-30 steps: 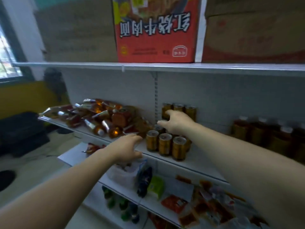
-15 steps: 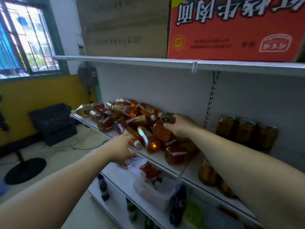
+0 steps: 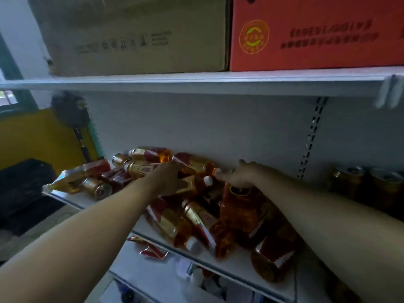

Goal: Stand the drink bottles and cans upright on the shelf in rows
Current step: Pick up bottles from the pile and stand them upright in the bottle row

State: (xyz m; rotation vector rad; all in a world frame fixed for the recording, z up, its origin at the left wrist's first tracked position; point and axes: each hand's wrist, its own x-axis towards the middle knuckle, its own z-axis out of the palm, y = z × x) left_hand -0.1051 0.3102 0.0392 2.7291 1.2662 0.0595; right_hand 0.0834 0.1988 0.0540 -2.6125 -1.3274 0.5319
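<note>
A jumbled pile of amber drink bottles (image 3: 175, 226) with red and gold labels lies on its side across the white shelf (image 3: 70, 201). My left hand (image 3: 167, 179) reaches into the pile and curls over one lying bottle (image 3: 194, 185) with a white cap. Just to the right, my right hand (image 3: 241, 176) grips the top of a red can (image 3: 240, 211) that stands in the pile. Several gold cans (image 3: 349, 183) stand upright at the far right of the same shelf.
A brown carton (image 3: 135, 36) and a red carton (image 3: 317, 33) sit on the shelf above. Snack packets (image 3: 152, 249) lie on the lower shelf. A fan (image 3: 70, 108) and a black crate (image 3: 21, 186) stand at the left.
The view has swung left from the upright cans to the bottle pile. My left hand has moved up from the shelf edge onto a bottle. My right hand stays on the red can's top.
</note>
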